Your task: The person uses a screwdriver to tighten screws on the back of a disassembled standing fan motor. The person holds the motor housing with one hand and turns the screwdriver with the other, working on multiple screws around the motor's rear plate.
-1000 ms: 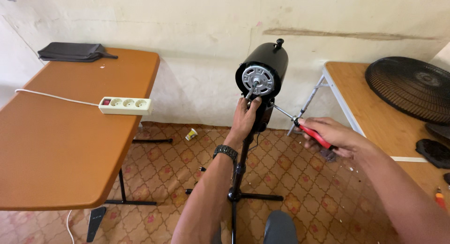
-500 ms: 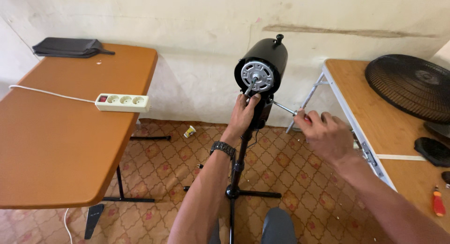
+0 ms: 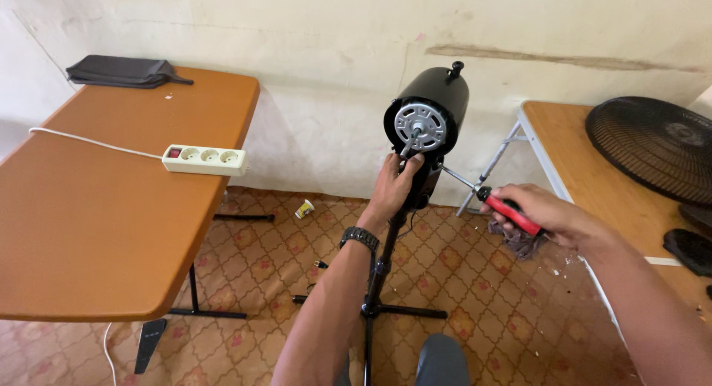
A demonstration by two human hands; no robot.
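While the left hand keeps gripping the fan motor on its stand, the right hand, earlier bare-looking, now grasps a screwdriver at the motor's neck; orange tables flank tiled floor.

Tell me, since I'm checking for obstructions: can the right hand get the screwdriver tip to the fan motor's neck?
Probably yes: the right hand already angles the screwdriver at the neck of the fan motor, nothing between.

Fan motor stands between two tables, power strip on the left one.
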